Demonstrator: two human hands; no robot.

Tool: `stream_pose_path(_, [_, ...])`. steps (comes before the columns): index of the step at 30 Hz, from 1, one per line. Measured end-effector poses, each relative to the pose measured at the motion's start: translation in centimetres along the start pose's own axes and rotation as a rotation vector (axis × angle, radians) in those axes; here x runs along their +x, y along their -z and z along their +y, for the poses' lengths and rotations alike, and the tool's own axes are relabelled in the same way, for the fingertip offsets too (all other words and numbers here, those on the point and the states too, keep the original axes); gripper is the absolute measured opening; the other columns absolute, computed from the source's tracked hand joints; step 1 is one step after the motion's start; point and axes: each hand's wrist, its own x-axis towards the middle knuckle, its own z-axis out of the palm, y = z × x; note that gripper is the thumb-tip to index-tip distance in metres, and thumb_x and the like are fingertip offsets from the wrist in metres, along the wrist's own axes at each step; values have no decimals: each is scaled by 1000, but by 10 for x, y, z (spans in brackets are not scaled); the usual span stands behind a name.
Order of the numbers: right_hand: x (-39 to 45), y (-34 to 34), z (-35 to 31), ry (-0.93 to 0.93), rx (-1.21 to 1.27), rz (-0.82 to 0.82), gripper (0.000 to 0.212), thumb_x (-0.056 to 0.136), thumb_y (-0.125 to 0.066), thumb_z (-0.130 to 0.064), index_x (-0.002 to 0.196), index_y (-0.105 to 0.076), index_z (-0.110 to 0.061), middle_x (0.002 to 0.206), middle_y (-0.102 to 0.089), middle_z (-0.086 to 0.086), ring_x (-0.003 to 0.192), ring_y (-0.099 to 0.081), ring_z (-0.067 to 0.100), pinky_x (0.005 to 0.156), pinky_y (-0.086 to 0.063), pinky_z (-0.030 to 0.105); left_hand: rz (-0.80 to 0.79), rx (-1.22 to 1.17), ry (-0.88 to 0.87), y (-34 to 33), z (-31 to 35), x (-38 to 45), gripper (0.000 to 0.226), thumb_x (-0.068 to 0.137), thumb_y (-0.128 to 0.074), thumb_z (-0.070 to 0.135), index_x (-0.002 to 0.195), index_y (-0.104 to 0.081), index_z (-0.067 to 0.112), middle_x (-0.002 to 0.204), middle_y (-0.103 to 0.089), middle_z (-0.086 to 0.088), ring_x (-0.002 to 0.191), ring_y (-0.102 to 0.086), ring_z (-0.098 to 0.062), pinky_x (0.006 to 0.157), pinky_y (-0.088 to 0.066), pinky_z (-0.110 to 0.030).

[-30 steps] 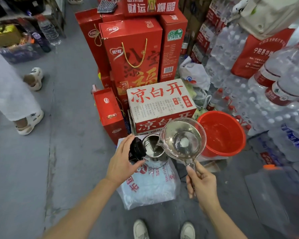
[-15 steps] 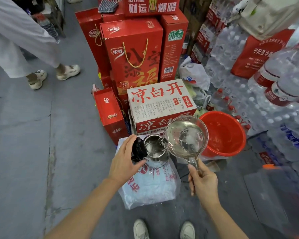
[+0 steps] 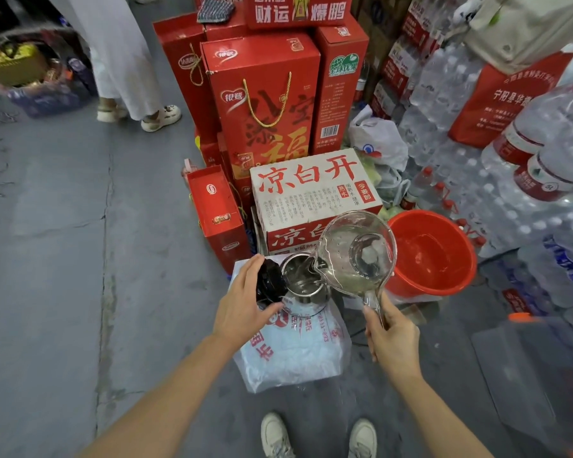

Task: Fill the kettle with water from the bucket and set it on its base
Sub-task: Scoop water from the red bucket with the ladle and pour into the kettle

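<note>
Right hand (image 3: 391, 342) clamps scoop (image 3: 354, 256) handle, scoop lip tipped over open kettle (image 3: 303, 280). Left hand (image 3: 242, 305) pinches lid (image 3: 271, 281) back, thumb opposite fingers. Kettle sits on wrapped pack (image 3: 295, 352), left of bucket (image 3: 427, 285).

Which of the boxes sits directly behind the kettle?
The white cardboard carton with big red characters, directly behind the open steel kettle; the red gift boxes stand further back.

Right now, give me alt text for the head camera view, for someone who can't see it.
The right hand tips a clear ladle of water into an open steel kettle, whose black lid the left hand holds back; a red bucket stands beside them.
</note>
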Motion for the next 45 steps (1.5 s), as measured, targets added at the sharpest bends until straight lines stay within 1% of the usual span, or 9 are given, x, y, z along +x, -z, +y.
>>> stream_pose_path(4, [0,-3,0,17,-83,9,54,94,-67,-25,142,-49,-40,48,-54,-3,44,-47,18,54,-59,48,-10,15,7,1,-1,0,102,69,-83,44,149,-22,24,154,-31,4,134,-42,-19,88,-54,-41])
stream_pose_path(9, [-3,-7,-3,79,-217,27,56,95,-66,-27,147,-47,-32,46,-50,-6,44,-47,15,59,-58,41,-21,16,19,1,-3,-1,103,69,-84,45,149,-24,21,154,-32,1,134,-43,-21,92,-53,-42])
stream_pose_path(15, [-7,-8,-12,133,-344,20,60,95,-65,-25,150,-42,-26,50,-49,3,50,-52,24,56,-49,38,-18,10,27,1,-5,-2,103,69,-84,44,149,-24,21,154,-32,2,135,-40,-19,95,-51,-43])
stream_pose_path(20, [-7,-8,-19,213,-451,28,60,96,-65,-23,151,-41,-20,67,-69,21,60,-66,38,56,-55,45,-12,4,26,1,-4,-2,100,71,-80,49,150,-24,21,155,-32,2,137,-38,-18,98,-46,-40])
stream_pose_path(28, [-13,-12,-31,304,-591,31,55,97,-64,-22,149,-46,-15,78,-73,17,61,-69,37,55,-56,45,5,-1,17,1,-3,-5,97,74,-79,46,150,-24,19,153,-34,0,135,-39,-19,94,-47,-35])
stream_pose_path(34, [-14,-13,-36,476,-801,66,57,74,-87,-8,127,-69,-6,56,-65,11,31,-54,29,30,-41,31,11,-1,28,1,1,-6,96,76,-78,44,151,-22,22,155,-32,2,137,-35,-15,93,-43,-31])
stream_pose_path(40, [-8,-11,-31,662,-969,117,82,42,-86,14,119,-75,-10,48,-53,4,27,-42,20,27,-32,23,5,15,57,0,7,-9,97,78,-77,43,153,-21,17,158,-28,-1,135,-39,-17,92,-47,-33])
stream_pose_path(42, [-9,-11,-29,682,-912,96,79,45,-87,11,121,-74,-11,49,-55,4,28,-45,21,26,-36,24,2,6,85,-1,8,-10,99,79,-78,39,155,-17,17,160,-25,-2,139,-37,-19,96,-46,-35])
stream_pose_path(45, [-9,0,-24,501,-624,147,59,79,-82,-11,135,-63,-14,60,-67,10,39,-58,30,35,-45,34,0,-23,148,-5,6,-12,100,79,-80,32,154,-16,16,159,-27,-6,137,-40,-26,100,-44,-42])
